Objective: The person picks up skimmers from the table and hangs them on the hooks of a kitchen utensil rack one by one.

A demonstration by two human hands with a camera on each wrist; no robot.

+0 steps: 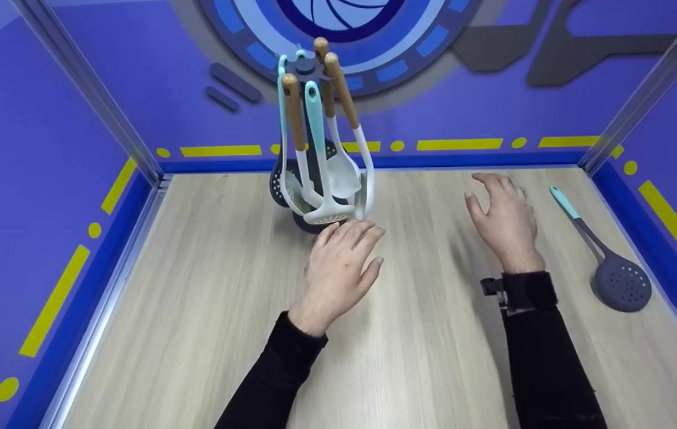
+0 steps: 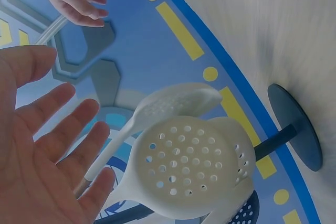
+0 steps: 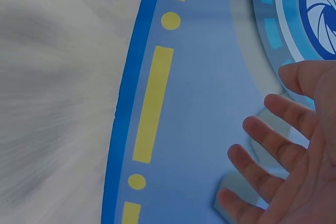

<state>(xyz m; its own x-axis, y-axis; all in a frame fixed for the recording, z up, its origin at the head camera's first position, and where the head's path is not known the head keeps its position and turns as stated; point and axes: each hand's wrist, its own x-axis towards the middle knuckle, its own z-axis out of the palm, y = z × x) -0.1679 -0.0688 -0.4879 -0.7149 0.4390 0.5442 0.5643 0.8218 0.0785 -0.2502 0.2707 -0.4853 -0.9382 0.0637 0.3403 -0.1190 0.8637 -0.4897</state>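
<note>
A dark rotating-style stand (image 1: 305,65) at the back holds several hanging kitchen utensils with wooden or mint handles. Closest to the camera hangs a white skimmer (image 1: 330,210) with a mint handle; holes fill a pale skimmer head (image 2: 185,166) in the left wrist view. My left hand (image 1: 341,268) is just in front of the stand, fingers spread and holding nothing; whether a fingertip touches a utensil I cannot tell. To the right, my right hand (image 1: 505,223) hovers above the table with loosely spread fingers and nothing in them. Beside it lies a dark grey skimmer (image 1: 623,283) with a mint handle.
The wood-grain table (image 1: 195,333) is enclosed by blue-purple printed panels (image 1: 446,113) at the back and sides. Metal corner posts (image 1: 648,83) rise at the back corners. The stand's round dark base (image 2: 295,128) rests on the table near the back panel.
</note>
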